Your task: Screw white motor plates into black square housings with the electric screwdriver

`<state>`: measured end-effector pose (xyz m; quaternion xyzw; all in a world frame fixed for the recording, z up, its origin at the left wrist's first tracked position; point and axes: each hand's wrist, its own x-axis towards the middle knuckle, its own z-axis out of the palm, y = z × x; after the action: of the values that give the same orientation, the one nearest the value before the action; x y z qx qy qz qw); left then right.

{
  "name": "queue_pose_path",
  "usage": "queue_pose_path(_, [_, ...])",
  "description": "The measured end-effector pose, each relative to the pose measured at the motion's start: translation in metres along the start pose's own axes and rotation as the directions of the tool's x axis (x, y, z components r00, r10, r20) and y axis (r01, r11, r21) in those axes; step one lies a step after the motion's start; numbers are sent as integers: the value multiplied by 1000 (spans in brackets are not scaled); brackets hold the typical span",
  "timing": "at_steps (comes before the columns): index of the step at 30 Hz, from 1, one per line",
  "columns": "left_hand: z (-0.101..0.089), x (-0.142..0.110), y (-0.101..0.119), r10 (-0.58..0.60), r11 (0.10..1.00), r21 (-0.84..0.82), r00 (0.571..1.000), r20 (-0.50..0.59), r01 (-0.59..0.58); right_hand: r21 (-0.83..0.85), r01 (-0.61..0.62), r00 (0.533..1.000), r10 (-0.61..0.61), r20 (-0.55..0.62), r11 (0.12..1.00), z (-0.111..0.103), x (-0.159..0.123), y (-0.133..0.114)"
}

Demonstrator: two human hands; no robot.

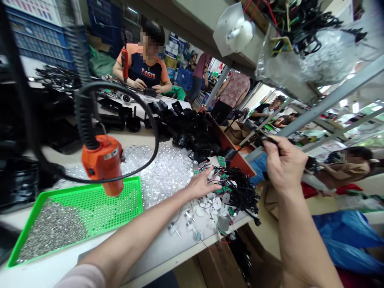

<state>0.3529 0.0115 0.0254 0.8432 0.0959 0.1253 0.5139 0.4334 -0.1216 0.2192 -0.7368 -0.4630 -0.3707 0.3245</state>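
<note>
My left hand (201,185) reaches over a heap of small green circuit boards (222,161), thin wires and white motor parts (216,203). Its thumb and fingers are apart, and the fingertips are at the heap, with nothing visibly gripped. Raised at the right, my right hand (285,166) is closed around a black cable (271,140). A stretch of this cable runs from the fist down toward the heap. Black cables (243,186) lie bundled at the heap's right side, over the table edge.
An orange electric screwdriver (103,164) hangs over a green basket (136,192) of screws (54,228). Clear plastic pieces (165,168) and black housings (189,124) cover the table's middle. A co-worker (147,64) sits opposite. Overhead, a shelf (192,24) carries a bag of parts (327,56).
</note>
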Motion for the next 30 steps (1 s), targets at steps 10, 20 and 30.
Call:
queue_pose_path(10, [2,21,-28,-299,939,-163,953,41,302,-66,-83,920,102,377,994,-3,-6,46])
queue_pose_path(20, [7,19,-47,-490,863,-130,872,15,487,262,-149,945,215,-248,954,-2,14,36])
queue_pose_path(30, [-12,-12,-20,-104,953,275,990,-92,126,514,24,912,193,-363,857,14,42,-5])
